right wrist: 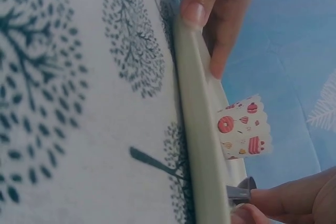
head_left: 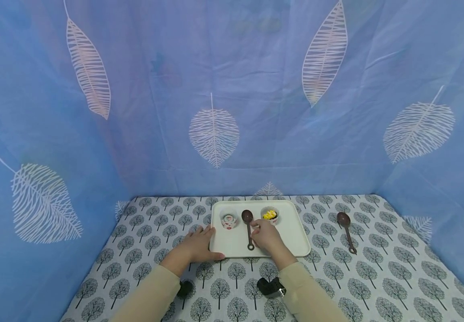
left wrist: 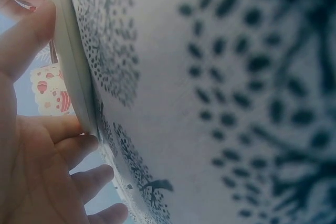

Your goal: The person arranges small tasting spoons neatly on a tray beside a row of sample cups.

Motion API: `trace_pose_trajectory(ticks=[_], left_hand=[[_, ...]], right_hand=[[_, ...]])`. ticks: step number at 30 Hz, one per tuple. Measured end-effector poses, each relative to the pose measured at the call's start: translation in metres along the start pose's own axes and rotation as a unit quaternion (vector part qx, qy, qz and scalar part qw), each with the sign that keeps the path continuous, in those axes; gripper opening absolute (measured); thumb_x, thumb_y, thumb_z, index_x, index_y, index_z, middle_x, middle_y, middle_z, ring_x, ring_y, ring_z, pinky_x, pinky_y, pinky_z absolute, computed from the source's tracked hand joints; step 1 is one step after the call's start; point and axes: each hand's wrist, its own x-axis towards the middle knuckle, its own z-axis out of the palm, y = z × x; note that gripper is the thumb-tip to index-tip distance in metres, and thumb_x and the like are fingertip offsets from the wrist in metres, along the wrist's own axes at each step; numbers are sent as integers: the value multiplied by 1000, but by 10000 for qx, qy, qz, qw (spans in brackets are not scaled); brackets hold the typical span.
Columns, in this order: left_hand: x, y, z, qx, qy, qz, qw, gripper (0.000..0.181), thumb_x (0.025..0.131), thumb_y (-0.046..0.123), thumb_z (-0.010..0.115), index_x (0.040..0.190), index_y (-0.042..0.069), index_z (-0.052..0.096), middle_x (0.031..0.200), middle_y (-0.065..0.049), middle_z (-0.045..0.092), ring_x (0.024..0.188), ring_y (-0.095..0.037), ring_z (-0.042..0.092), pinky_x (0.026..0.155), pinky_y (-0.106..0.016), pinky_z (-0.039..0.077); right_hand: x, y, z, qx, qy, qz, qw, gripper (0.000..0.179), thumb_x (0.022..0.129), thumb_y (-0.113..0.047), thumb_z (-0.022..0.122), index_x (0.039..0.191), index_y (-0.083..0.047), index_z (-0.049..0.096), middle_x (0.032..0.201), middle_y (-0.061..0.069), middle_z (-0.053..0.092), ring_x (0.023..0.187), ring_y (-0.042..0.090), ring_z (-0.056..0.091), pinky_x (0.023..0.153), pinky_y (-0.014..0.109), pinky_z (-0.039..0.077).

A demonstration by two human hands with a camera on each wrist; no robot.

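On a cream tray (head_left: 296, 237) a brown slotless-looking spoon (head_left: 247, 218) lies with its bowl pointing away and its ringed handle toward the near rim. My right hand (head_left: 267, 236) pinches the upper part of that handle from the right side. My left hand (head_left: 196, 247) spans the tray's near left corner, thumb along the front rim and fingers spread at the left rim. Left of the spoon stands a patterned paper cup (head_left: 229, 222), its red pictures showing in the right wrist view. Beyond my right hand a second paper cup (head_left: 274, 221) holds yellow bits (head_left: 270, 214).
A second brown spoon (head_left: 344, 220) lies on the cloth, off to the right of the tray. The tree-print tablecloth (head_left: 360, 286) covers the table. A blue leaf-print curtain (head_left: 264, 134) hangs along the back and both sides.
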Motion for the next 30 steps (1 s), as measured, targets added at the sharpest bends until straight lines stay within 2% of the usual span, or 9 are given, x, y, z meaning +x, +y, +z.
trace_pose_trajectory(ticks=[7, 21, 30], left_hand=[[0, -2, 0, -19, 18, -10, 10000, 101, 73, 68, 60, 146, 8, 25, 151, -12, 23, 136, -39, 18, 107, -57, 16], [1, -3, 3, -40, 23, -16, 10000, 101, 72, 67, 60, 146, 8, 25, 151, -11, 22, 136, -39, 18, 108, -57, 14], [2, -2, 4, -16, 28, -5, 10000, 101, 73, 68, 60, 147, 9, 24, 151, -10, 22, 137, -38, 18, 107, -57, 15]], right_hand=[[-7, -3, -6, -29, 98, -164, 9998, 33, 84, -8, 61, 116, -4, 61, 79, 2, 62, 61, 13, 54, 57, 30, 45], [-22, -11, -22, 73, 118, -391, 9991, 32, 86, -12, 63, 117, -4, 61, 82, 2, 62, 55, 12, 57, 50, 27, 45], [-29, -9, -34, 26, 187, -421, 9989, 32, 87, -15, 63, 117, -6, 62, 86, 2, 61, 57, 11, 58, 52, 28, 45]])
